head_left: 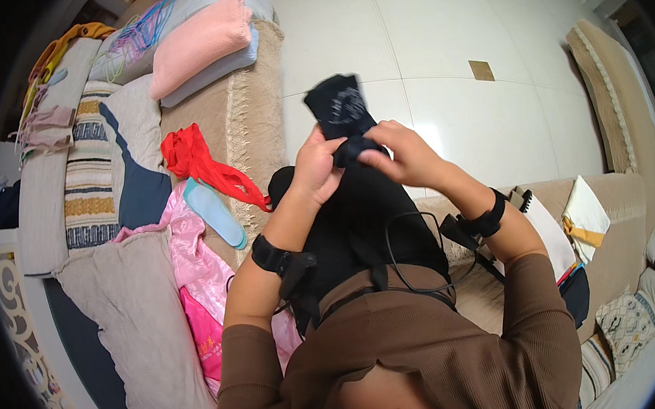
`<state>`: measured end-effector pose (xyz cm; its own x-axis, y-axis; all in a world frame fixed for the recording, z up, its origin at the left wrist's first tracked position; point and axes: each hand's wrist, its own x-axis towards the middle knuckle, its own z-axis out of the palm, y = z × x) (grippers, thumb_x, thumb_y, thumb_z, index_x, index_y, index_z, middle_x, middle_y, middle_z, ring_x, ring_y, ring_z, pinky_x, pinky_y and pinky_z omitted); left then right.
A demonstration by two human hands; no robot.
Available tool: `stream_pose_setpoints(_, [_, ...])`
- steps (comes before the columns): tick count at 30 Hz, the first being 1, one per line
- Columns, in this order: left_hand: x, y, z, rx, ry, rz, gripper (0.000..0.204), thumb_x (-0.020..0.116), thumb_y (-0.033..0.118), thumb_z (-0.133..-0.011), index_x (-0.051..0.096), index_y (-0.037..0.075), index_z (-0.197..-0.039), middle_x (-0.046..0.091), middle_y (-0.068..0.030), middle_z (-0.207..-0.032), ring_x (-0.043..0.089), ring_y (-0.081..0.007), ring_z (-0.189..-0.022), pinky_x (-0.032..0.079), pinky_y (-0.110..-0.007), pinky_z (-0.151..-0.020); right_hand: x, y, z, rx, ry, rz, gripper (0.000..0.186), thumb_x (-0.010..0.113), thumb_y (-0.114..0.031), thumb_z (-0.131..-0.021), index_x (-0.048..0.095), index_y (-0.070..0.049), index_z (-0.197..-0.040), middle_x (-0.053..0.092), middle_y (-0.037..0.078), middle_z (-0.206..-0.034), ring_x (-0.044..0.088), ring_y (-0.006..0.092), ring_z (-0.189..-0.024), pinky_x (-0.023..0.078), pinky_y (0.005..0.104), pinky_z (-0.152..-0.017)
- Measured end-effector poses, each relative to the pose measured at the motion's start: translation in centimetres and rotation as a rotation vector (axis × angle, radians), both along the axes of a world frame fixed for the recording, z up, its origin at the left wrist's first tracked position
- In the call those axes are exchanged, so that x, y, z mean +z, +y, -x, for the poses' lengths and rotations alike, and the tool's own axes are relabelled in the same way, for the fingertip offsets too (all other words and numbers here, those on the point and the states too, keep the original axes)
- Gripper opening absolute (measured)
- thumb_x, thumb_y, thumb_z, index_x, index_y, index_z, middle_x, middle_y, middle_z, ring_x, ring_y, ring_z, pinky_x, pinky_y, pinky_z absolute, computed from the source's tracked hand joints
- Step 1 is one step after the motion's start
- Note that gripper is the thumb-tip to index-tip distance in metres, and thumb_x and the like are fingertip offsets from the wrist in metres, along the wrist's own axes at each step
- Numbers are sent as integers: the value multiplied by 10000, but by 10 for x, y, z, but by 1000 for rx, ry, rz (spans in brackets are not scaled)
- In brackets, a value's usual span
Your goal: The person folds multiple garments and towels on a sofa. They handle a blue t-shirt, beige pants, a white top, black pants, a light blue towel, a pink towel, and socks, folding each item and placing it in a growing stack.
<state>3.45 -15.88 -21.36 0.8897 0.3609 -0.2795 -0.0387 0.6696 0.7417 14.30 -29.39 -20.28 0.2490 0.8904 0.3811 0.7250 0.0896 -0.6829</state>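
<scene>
Over my lap, both hands hold a dark navy sock [337, 102] with white marks on its upper part. The sock's far end stands up flat and slightly blurred beyond my fingers, while its near part is bunched into a dark roll. My left hand [317, 167] pinches the bunched part from the left, thumb on top. From the right, my right hand [406, 152] grips the same roll between thumb and curled fingers. Some fingertips are hidden behind the fabric. Straps with small dark devices and a cable sit on my forearms.
On the sofa to my left lie a red cloth [199, 161], light-blue insoles [217, 215], a pink satin garment [192, 250] and a grey cushion [133, 320]. Farther off are a folded pink towel [203, 45] and hangers [146, 33]. White papers [545, 230] lie at right.
</scene>
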Motion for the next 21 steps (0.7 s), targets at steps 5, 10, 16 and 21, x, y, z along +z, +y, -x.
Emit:
stream_pose_setpoints(5, [0,4,12,-140,-159,284,390,467,27,-822,384,18,-1203,495,-98,-1133,498,-188,-1047,412,-316,-896,4,16,-8,-218,638,246,263,671,-213,-744,581,1,-868,549,28,-678,475,89,-596,418,221,-578])
stream_pose_setpoints(10, [4,-3,25,-130,-19,-356,514,617,13,-739,391,11,-1201,503,-62,-1110,489,-146,-1019,383,-289,-901,7,22,-15,-110,802,99,583,742,-256,-648,481,4,-1100,533,43,-881,481,92,-703,404,217,-567])
stream_pose_setpoints(16, [2,8,27,-106,67,-248,352,635,43,-724,494,2,-1044,567,-56,-906,544,-114,-828,440,-237,-758,19,24,-19,-29,1019,162,229,664,-132,-710,572,-9,-879,578,7,-749,529,71,-675,429,201,-598])
stream_pose_setpoints(21, [-3,4,8,310,155,-182,311,520,-5,-804,410,-4,-1095,584,-112,-934,559,-128,-838,450,-238,-722,7,28,26,-207,0,-180,240,639,-50,-633,465,-50,-797,470,100,-735,520,279,-579,442,329,-504])
